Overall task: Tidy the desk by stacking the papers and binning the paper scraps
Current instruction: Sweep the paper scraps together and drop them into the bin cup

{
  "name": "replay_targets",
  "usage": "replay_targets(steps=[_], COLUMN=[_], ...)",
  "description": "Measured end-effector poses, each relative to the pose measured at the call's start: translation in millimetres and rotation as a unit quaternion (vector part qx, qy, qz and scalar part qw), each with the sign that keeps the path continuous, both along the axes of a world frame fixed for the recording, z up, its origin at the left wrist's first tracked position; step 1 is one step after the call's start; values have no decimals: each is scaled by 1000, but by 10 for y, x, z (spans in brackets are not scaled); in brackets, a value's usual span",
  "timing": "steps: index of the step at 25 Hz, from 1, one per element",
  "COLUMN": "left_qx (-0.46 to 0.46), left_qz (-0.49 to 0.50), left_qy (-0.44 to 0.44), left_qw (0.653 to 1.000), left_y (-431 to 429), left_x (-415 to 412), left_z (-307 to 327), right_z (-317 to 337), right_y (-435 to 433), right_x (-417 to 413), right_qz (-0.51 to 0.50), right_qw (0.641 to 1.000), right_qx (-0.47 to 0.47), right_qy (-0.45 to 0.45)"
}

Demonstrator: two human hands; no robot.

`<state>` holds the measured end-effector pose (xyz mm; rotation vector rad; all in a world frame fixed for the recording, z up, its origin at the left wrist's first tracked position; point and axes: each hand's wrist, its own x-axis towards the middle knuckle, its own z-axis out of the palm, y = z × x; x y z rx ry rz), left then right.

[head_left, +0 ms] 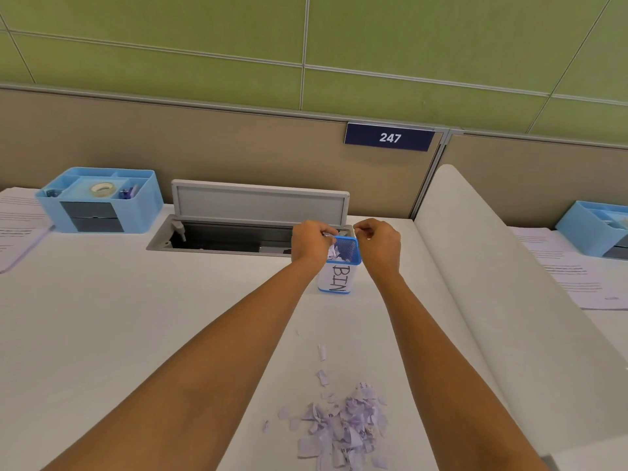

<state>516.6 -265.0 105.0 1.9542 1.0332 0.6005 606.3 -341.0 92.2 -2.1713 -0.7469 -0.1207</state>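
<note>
Left hand (311, 243) pinches scraps (327, 236) above the bin (337, 279)

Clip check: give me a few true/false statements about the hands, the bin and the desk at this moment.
1. The left hand and right hand are both at the rim of the bin. True.
2. The bin is empty. False: paper scraps lie inside.
3. Every scrap is binned. False: a pile of scraps lies on the desk.
4. The cable hatch lid stands open. True.
5. The blue organiser holds a tape roll. True.
</note>
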Motion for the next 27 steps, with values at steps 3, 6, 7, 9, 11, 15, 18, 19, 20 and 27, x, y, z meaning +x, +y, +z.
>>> replay_targets(steps=[3,6,7,9,11,15,18,19,20,27], left_qx=[32,49,61,97,119,144,168,163,165,254], left_qz=[-37,-79,-102,-131,-127,-98,-108,-117,-126,-160], left_qy=[47,105,133,173,155,69,49,60,79,188], left_qw=[998,990,984,971,973,982,979,978,975,935], left_y=[0,12,9,-12,-54,-202,-369,-444,-525,-1016], left_x=[202,356,389,418,381,82,-292,-442,-589,-1565], left_z=[-17,-87,-109,-143,-135,-125,-246,-314,-390,-1062], right_z=[-34,-98,-117,-148,-178,-279,-430,-485,-536,-909], right_y=[-104,-160,-174,-211,-256,-393,-591,-678,-763,-1455], right_x=[51,94,110,121,109,-26,-247,-349,-445,-1033], right_qz=[-5,-10,-13,-19,-30,-29,-7,-2,3,11], right_qw=[1000,1000,1000,1000,999,999,998,997,996,985], right_qx=[18,4,1,-4,-5,-16,-53,-69,-86,-168], right_qy=[-7,-1,2,9,14,18,19,23,26,-24])
